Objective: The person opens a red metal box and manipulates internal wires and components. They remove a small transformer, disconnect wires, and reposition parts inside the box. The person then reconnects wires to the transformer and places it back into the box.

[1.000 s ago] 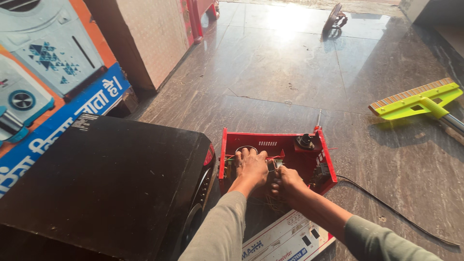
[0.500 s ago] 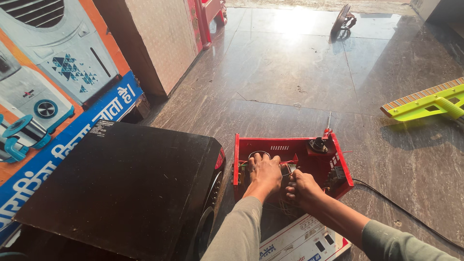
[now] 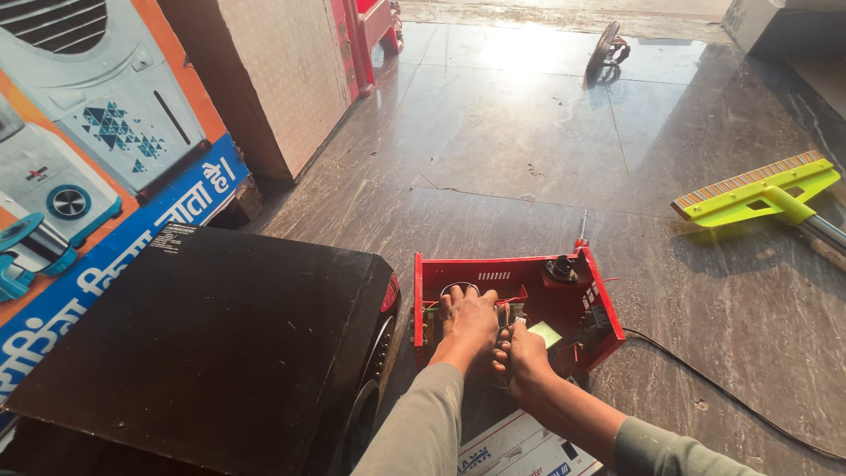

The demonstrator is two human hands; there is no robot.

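A polished dark stone floor [image 3: 529, 132] fills the room, bright with glare at the far end. On it, right in front of the person, sits an open red metal box [image 3: 520, 304] with its lid off, showing wires, a round coil and a small board inside.

Both hands are down inside the box. The left hand [image 3: 469, 322] lies flat with its fingers spread and pressed onto the parts near the coil, not closed around anything that shows. The right hand [image 3: 524, 353] sits just to the right of it, fingers curled inward as if pinching a small part or wire; what it grips, if anything, is hidden under the knuckles, so I cannot tell for sure.

Just beyond the fingertips stands the red back wall; a knob-like part [image 3: 560, 269] is mounted at its right end. A black cable [image 3: 723, 388] trails off to the right of the right hand.

The box looks stiff, with thin sheet edges that may be sharp, and probably heavy because of the coil. The 2 side walls look the safest to grasp; the wires and board inside seem delicate.

To the left of the left hand sits a large black speaker cabinet [image 3: 211, 344]. Far to the right lies a green floor wiper [image 3: 758, 189].
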